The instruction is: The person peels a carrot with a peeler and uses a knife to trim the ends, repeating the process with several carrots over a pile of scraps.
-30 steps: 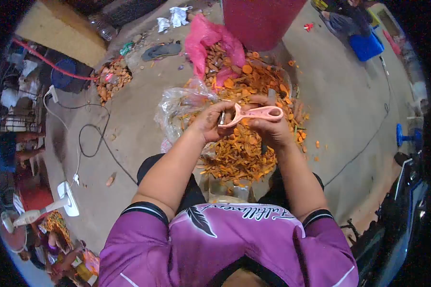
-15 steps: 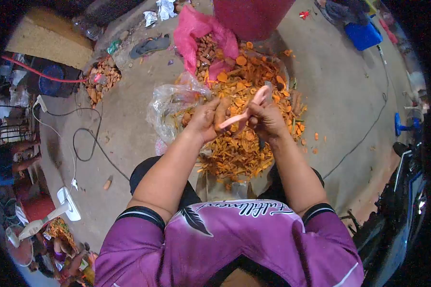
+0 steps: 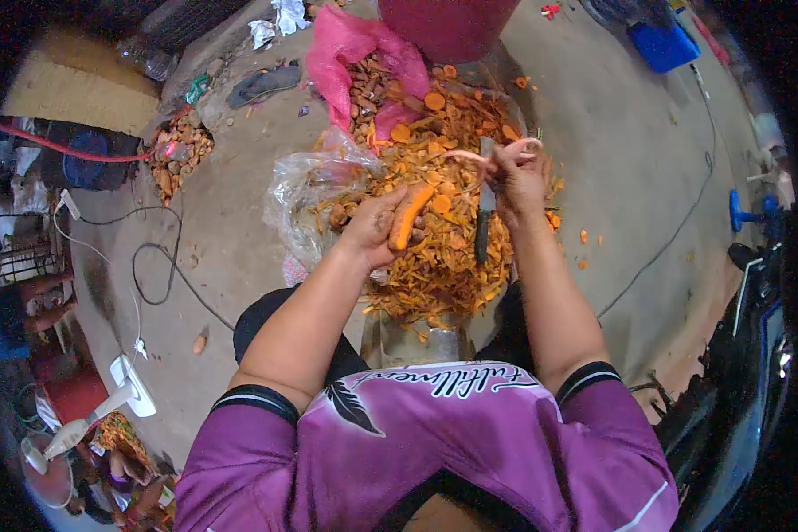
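Makeshift food-prep workspace: bare floor (image 3: 629, 195), peelings heap (image 3: 439, 291), pink bag (image 3: 337, 44).

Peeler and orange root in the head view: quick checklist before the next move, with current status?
1. Root held: ok. The left hand has the root.
2. Peeler held: ok. The right hand has the peeler.
3. Peeler clear of root: ok. A gap shows between them in the view.
4. Root bare all round: cannot tell. The side showing has a bright orange face; its underside is hidden.
5. Peeler blade clean: cannot tell. Too small to make out.
6. Space between the hands clear: not ok. A knife shows there, close to the right hand in the view.
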The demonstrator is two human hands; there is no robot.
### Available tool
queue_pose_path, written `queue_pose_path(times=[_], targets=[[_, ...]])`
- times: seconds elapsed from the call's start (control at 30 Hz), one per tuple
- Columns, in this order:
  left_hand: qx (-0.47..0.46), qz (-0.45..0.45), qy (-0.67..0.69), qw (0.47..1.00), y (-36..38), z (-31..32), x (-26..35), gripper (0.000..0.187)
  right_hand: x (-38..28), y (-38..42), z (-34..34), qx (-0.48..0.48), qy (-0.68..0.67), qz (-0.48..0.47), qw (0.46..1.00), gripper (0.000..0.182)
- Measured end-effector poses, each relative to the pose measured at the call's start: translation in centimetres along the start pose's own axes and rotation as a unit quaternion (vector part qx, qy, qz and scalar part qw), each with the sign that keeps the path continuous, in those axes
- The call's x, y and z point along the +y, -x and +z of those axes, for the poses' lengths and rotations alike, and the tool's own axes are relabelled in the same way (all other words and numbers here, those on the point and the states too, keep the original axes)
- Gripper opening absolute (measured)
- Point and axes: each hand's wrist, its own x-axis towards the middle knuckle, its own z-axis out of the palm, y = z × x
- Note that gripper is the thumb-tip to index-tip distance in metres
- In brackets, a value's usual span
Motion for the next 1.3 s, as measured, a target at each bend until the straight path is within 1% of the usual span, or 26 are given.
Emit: queue_pose_path(times=[0.03, 0.13, 0.17, 0.23, 0.33, 0.47, 0.53, 0.57, 0.6, 0.63, 0.7, 0.73, 0.83, 0.87, 0.93, 0.97, 1.03, 1.13, 1.2, 1.3], targets=[[0.003, 0.0, -0.007, 1.0, 0.2, 0.3, 0.2, 0.031, -0.6, 0.2, 0.2, 0.058, -0.034, -0.006, 0.998, 0.011], [-0.011, -0.009, 0.024, 1.0, -0.6, -1.1, 0.2, 0.031, 0.0, 0.4, 0.2, -0.043, -0.08, 0.038, 0.995, 0.01], [0.011, 0.006, 0.027, 1.0, -0.9, -1.3, -0.1, 0.032, 0.1, 0.8, 0.3, -0.068, -0.069, 0.08, 0.992, 0.011], [0.057, 0.035, 0.034, 0.997, -0.2, 1.0, -0.1, 0.032, -0.3, 3.0, 2.1, -0.117, -0.048, 0.165, 0.978, 0.013], [0.028, 0.008, 0.02, 0.999, -0.6, 0.2, -0.1, 0.033, -0.6, 5.5, 4.2, -0.189, 0.008, 0.22, 0.957, 0.012], [0.017, 0.008, 0.023, 1.0, -0.2, 0.1, -0.5, 0.033, 0.7, 5.1, 3.7, -0.2, -0.001, 0.207, 0.958, 0.012], [0.027, 0.005, 0.037, 0.999, -1.1, -0.7, -1.1, 0.033, 1.3, 3.5, 2.8, -0.154, -0.013, 0.158, 0.975, 0.014], [0.011, -0.002, 0.041, 0.999, -1.2, -1.1, -1.1, 0.033, 1.3, 2.7, 2.3, -0.131, -0.019, 0.133, 0.982, 0.015], [-0.004, -0.01, 0.045, 0.999, -1.2, -1.6, -1.1, 0.033, 0.9, 1.9, 1.8, -0.048, -0.005, 0.104, 0.993, 0.014], [-0.019, -0.017, 0.048, 0.999, -1.0, -1.6, -0.9, 0.033, 0.5, 1.2, 1.3, -0.014, -0.019, 0.074, 0.997, 0.014], [0.017, -0.017, 0.033, 0.999, -0.3, -0.3, -0.7, 0.034, 0.0, 0.3, 0.6, 0.052, -0.046, 0.014, 0.997, 0.014], [0.034, -0.016, 0.026, 0.999, -0.1, 0.2, -0.5, 0.034, 0.0, 0.1, 0.6, 0.061, -0.073, 0.004, 0.995, 0.012], [0.054, 0.022, -0.037, 0.998, -0.2, -0.7, -0.5, 0.034, -0.4, 2.1, 1.3, -0.106, -0.077, 0.115, 0.985, 0.01], [0.045, 0.029, -0.02, 0.998, -0.4, -0.7, -0.6, 0.034, 0.2, 2.8, 2.1, -0.099, -0.06, 0.15, 0.982, 0.009], [0.025, 0.043, 0.01, 0.999, -0.8, -0.2, -0.8, 0.034, 0.2, 4.6, 3.4, -0.173, -0.032, 0.201, 0.964, 0.011], [0.027, 0.035, -0.004, 0.999, -0.5, 0.1, -0.7, 0.034, 0.0, 5.4, 4.0, -0.209, -0.019, 0.225, 0.952, 0.011], [0.029, 0.019, -0.031, 0.999, 0.7, 1.5, -0.3, 0.035, 0.2, 5.9, 4.5, -0.207, -0.035, 0.217, 0.953, 0.013], [-0.021, 0.027, -0.018, 0.999, -0.5, -0.6, -0.8, 0.035, 1.2, 5.4, 4.1, -0.206, -0.032, 0.205, 0.956, 0.014], [-0.002, 0.017, -0.021, 1.0, -0.8, -0.7, -0.9, 0.035, 1.4, 5.1, 3.9, -0.222, -0.02, 0.202, 0.954, 0.013], [0.042, 0.023, -0.019, 0.999, 0.2, 1.8, -0.7, 0.033, 1.8, 3.1, 2.2, -0.169, 0.01, 0.163, 0.972, 0.012]])
